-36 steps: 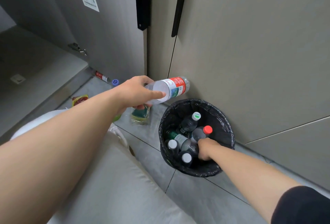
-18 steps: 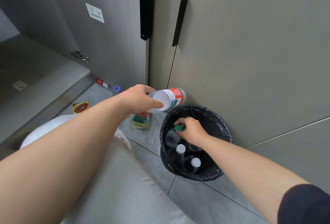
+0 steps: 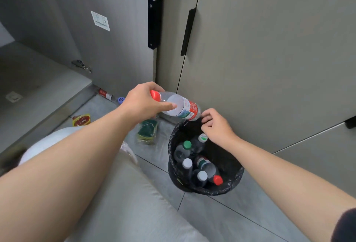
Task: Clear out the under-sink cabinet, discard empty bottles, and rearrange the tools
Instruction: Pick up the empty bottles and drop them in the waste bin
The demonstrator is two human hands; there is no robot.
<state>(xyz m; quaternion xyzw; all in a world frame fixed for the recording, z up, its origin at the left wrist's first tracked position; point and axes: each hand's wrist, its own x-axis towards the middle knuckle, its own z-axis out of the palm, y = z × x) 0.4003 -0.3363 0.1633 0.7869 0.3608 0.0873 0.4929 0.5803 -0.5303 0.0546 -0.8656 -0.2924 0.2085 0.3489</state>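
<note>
**A:** What is in the bin?

**B:** I see a black bin [image 3: 229, 164] with a black bag in it. It stands on the floor, right by the shut cupboard door [image 3: 260, 64]. Inside are old bottles [image 3: 204, 165], packed close. I count five caps: one green cap [image 3: 186, 144], one red cap [image 3: 218, 180], two white, and one white with green on it.

**A:** And the one going in?

**B:** The left hand [image 3: 142, 104] holds the clear bottle [image 3: 183, 107]. Its fingers and thumb curl round the top part, next to the red lid [image 3: 155, 95]. The bottle lies on its side in the air, over the far edge of the bin. Its bottom end points at the right hand [image 3: 217, 126].

**A:** What is that hand doing?

**B:** It is at the far edge of the bin too, fingers curled, just beside the bottle's bottom end. I cannot tell if it pinches the bag, touches the bottle, or holds nothing.

**A:** Anything else on the floor?

**B:** A green sponge pack [image 3: 147, 129] lies near the bin's left side. A red and yellow packet [image 3: 81, 120] lies further left.
</note>
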